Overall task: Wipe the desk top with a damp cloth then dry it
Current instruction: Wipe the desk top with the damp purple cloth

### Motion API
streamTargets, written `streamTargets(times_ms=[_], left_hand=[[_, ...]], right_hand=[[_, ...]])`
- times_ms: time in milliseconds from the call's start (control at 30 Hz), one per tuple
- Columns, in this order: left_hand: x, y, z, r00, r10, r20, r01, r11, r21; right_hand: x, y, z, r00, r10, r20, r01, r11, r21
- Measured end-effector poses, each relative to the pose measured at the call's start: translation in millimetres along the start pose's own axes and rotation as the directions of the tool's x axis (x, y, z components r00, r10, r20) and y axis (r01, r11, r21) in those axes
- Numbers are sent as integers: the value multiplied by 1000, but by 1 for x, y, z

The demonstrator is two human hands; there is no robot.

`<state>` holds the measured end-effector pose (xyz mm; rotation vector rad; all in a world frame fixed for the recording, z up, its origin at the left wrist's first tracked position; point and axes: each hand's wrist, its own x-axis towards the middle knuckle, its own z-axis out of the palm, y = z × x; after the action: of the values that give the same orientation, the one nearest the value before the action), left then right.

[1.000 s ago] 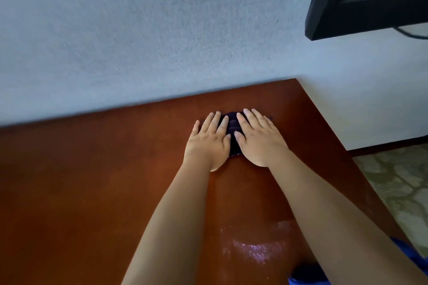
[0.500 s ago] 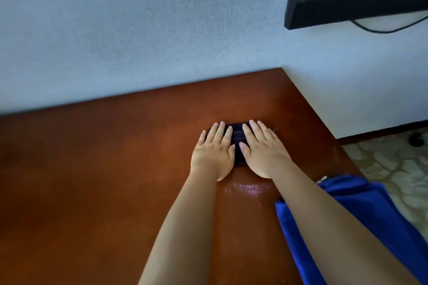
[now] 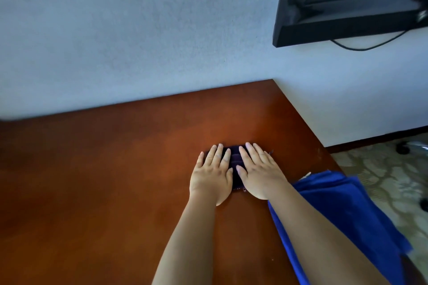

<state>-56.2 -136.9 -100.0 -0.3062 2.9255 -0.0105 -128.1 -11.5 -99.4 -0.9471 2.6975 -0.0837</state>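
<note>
Surface: reddish-brown wooden desk top (image 3: 115, 192), glossy, set against a pale textured wall (image 3: 139, 41); its right edge runs diagonally toward the far corner.

Nearest: a bright blue towel (image 3: 342, 210) lies along the right edge of the desk, partly under the right forearm, its outer part hanging over the edge.

Middle: both hands lie flat, side by side, on a dark cloth (image 3: 234, 164). Left hand (image 3: 212, 176): fingers straight, close together, palm down. Right hand (image 3: 261, 173): fingers straight, slightly spread, palm down. Thumbs almost meet over the cloth.

Cloth: very dark, navy to near black, small, mostly covered by the hands. Visible strip between them shows ridges or folds. A frayed corner sticks out past the right little finger. It sits right of centre on the desk, just left of the towel; cannot tell whether they touch.

Far: patterned floor (image 3: 382, 169) to the right of the desk; a black wall-mounted screen (image 3: 347, 28) at upper right with a cable (image 3: 361, 47) looping beneath.
</note>
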Motion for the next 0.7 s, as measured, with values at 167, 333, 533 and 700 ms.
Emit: streamTargets(times_ms=[167,333,533,700], left_hand=[[34,3,-8,1000,2,-6,-2,1000,9],[72,14,-19,1000,17,-1,-17,1000,6],[115,27,-29,999,45,2,-45,999,16],[132,28,-31,998,54,-13,-53,998,28]], right_hand=[[28,18,-9,1000,-1,-22,2,1000,10],[54,44,-19,999,11,-51,-10,1000,24],[82,73,-31,998,44,-55,-42,999,31],[96,81,-33,996,62,-67,-61,998,22]])
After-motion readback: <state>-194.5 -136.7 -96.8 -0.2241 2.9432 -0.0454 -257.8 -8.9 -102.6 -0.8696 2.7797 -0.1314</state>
